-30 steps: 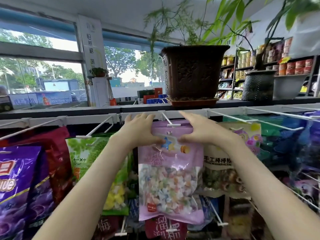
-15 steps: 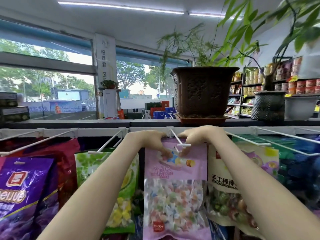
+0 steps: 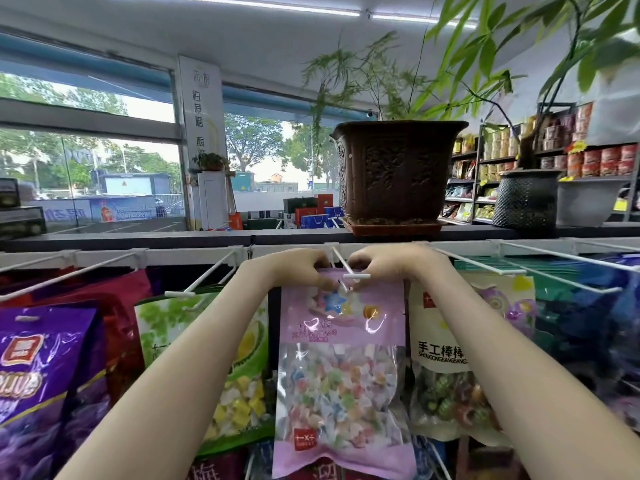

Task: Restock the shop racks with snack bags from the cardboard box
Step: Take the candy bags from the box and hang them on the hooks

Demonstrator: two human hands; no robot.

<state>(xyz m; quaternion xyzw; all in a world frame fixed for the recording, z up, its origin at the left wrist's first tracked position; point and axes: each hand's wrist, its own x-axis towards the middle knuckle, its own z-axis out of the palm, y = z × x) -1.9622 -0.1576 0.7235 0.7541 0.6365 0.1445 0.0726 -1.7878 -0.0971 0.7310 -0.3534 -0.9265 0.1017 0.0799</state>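
your left hand (image 3: pixel 300 271) and right hand (image 3: pixel 381 268) pinch pink candy bag (image 3: pixel 341 368) top corners, keeping header flat so hole rides white hook (image 3: pixel 348 273).

Cream bag (image 3: pixel 433 355) — "手工棒棒", "SHOUGONGBANGBANG"; pink bag (image 3: pixel 341 375) — red "十-×÷" label.

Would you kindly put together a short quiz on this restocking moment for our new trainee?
1. True or false: only the left hand grips the pink candy bag.
2. The bag hanging just left of it is: A purple, B green, C blue.
3. What stands on the ledge above the white peg?
Key: 1 false, the right hand grips too; 2 B, the green bag; 3 a brown plant pot.
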